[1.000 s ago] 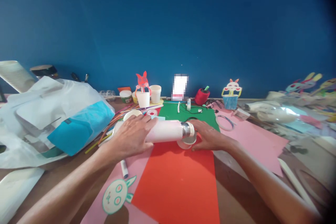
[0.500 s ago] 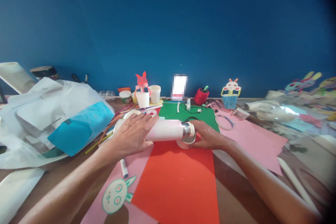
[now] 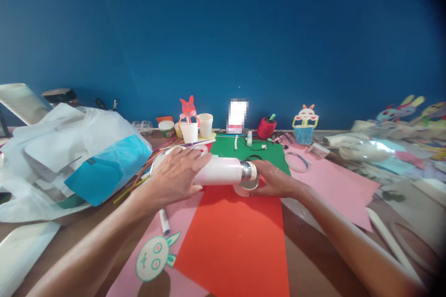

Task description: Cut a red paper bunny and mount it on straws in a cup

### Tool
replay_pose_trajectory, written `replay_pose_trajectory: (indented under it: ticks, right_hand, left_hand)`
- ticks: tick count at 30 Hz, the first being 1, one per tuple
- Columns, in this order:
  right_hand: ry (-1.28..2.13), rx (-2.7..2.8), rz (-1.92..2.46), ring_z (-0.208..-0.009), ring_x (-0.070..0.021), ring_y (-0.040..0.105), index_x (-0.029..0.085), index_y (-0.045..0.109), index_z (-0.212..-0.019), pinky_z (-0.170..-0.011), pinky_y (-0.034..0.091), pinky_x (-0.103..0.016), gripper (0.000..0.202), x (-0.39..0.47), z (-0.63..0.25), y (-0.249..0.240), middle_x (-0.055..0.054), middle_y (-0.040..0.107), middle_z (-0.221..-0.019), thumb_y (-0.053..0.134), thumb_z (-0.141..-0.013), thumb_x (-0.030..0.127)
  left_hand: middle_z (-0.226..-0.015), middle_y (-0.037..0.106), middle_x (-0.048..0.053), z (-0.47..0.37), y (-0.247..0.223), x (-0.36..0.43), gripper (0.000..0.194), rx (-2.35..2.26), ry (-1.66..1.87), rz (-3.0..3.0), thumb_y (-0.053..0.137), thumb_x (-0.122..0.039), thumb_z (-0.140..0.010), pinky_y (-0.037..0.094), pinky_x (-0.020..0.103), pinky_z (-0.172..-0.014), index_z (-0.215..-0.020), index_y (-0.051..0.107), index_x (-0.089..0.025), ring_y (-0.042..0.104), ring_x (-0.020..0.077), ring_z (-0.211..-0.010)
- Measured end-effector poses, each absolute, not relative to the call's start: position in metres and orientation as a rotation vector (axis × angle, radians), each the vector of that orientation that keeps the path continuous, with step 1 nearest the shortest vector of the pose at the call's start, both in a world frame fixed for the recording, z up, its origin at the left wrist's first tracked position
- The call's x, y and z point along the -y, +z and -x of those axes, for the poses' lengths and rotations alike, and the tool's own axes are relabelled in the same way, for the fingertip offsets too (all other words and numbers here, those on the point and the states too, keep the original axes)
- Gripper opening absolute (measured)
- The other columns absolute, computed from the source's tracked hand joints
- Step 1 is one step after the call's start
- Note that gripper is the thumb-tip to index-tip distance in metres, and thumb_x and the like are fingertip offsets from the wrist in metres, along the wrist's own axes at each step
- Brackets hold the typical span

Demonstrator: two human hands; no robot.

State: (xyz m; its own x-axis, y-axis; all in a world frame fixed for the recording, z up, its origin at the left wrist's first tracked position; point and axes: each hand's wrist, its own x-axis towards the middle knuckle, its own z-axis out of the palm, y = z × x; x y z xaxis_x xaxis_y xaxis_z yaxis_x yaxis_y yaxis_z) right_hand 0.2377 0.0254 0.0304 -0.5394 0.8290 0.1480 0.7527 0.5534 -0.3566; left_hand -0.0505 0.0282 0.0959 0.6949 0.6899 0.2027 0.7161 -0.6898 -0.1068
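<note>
A white bottle [image 3: 223, 170] with a silver neck lies tilted over sideways, its mouth toward the right. My left hand [image 3: 179, 169] is wrapped round the bottle's body from above. Under the bottle's mouth is a small cup [image 3: 244, 189], gripped at its right side by my right hand [image 3: 275, 179]. The bottle hides part of the cup, and whether anything flows out cannot be made out. Below them lies a red paper sheet [image 3: 237, 241]. A rabbit-face cutout [image 3: 152, 258] and a white marker [image 3: 164, 222] rest on pink paper to the left.
Left stands a plastic bag [image 3: 69, 158] with a blue sheet. At the back are a white cup with a red figure [image 3: 189, 132], a blue cup with a rabbit figure [image 3: 304, 134], a red pot [image 3: 266, 128] and green paper [image 3: 268, 151]. Pink sheets [image 3: 334, 185] lie right.
Almost nothing differs. The whole view has shifted very slightly; both hands keep the bottle and the cup in the same pose.
</note>
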Motion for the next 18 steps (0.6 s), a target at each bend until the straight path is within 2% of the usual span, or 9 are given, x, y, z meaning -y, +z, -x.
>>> replay_pose_trajectory:
  ticks: [12,18]
  right_hand:
    - [0.423,2.467,1.280,-0.093,-0.0262,0.056,0.021,0.053,-0.109,-0.078,0.043,-0.036,0.051,-0.027,-0.238,0.027,-0.008,0.060,-0.103,0.066,-0.064,0.042]
    - [0.540,2.448,1.294,-0.110,-0.0299,0.048,0.023,0.041,-0.124,-0.089,0.040,-0.043,0.081,-0.027,-0.247,0.032,-0.011,0.050,-0.122,0.072,-0.054,0.049]
  left_hand:
    - [-0.120,0.053,0.010,0.048,0.101,-0.027,0.055,1.094,-0.250,2.737,0.060,-0.041,-0.069,0.028,0.045,-0.091,-0.119,0.045,-0.022,0.048,0.0296,-0.108]
    - [-0.116,0.056,0.010,0.049,0.102,-0.026,0.055,1.088,-0.215,2.739,0.060,-0.040,-0.069,0.029,0.044,-0.088,-0.119,0.045,-0.021,0.050,0.0293,-0.105]
